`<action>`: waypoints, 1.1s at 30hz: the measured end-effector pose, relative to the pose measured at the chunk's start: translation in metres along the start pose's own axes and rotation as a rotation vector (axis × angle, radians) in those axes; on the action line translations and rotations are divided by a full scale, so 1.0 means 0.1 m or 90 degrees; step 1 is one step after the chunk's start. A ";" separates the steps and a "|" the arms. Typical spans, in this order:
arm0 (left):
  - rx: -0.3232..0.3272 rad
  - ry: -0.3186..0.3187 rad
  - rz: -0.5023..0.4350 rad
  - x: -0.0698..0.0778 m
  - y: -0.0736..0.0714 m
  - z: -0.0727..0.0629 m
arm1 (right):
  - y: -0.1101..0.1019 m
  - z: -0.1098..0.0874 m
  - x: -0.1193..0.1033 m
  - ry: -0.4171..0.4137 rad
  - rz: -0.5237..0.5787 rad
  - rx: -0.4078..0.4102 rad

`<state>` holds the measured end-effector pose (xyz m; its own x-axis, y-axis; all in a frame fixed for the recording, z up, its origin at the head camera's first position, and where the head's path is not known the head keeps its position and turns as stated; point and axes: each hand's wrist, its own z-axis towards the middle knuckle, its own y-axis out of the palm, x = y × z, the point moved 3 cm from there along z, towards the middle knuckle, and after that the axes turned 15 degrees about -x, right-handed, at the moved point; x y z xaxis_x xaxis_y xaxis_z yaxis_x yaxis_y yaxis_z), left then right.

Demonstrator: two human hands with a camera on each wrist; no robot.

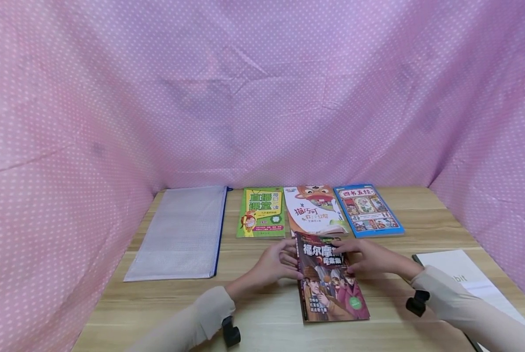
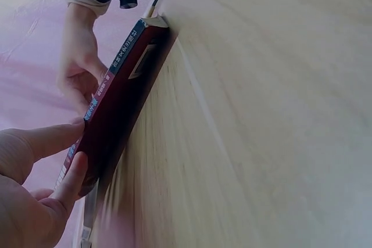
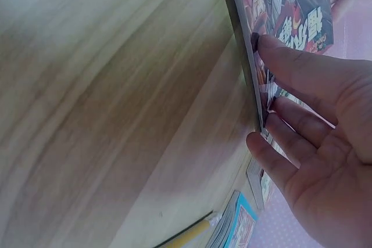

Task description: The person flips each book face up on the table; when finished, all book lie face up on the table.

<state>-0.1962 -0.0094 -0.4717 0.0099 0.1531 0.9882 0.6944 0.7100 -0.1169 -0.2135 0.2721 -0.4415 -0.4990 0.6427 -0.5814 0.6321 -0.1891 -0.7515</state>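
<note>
A dark comic-style book (image 1: 328,288) with large white title characters and a detective on its cover lies between my hands, tilted and raised above the wooden table in the left wrist view. My left hand (image 1: 273,264) grips the spine side near the top, fingers on both sides of the spine (image 2: 119,65). On the opposite edge my right hand (image 1: 370,256) holds the book, thumb and fingertips at the page edge and cover in the right wrist view. Just behind it lies a white book (image 1: 312,215) with an orange cartoon character, partly overlapped by the dark book.
A green book (image 1: 262,220) and a blue-edged book (image 1: 370,210) flank the white one at the back. To the left lies a mesh zip pouch (image 1: 178,234) with a blue edge. A white-covered notebook (image 1: 465,274) sits under the right forearm. Pink dotted cloth (image 1: 288,98) hangs behind.
</note>
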 end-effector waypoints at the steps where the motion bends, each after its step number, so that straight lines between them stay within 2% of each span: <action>1: -0.001 -0.002 -0.001 0.00 0.01 0.01 | 0.00 -0.01 0.01 -0.002 -0.001 0.001; 10: -0.004 -0.022 0.001 -0.05 0.06 0.09 | -0.03 -0.07 0.06 -0.009 -0.007 0.007; 20: -0.001 -0.037 0.021 -0.07 0.07 0.17 | -0.05 -0.12 0.09 0.005 -0.009 0.005; 33: 0.014 -0.059 0.077 -0.07 0.11 0.23 | -0.08 -0.14 0.14 0.007 -0.030 0.005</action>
<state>-0.2056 0.0134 -0.4818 0.0246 0.3007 0.9534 0.6764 0.6972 -0.2373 -0.2171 0.2932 -0.4395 -0.5214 0.6591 -0.5419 0.6035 -0.1641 -0.7803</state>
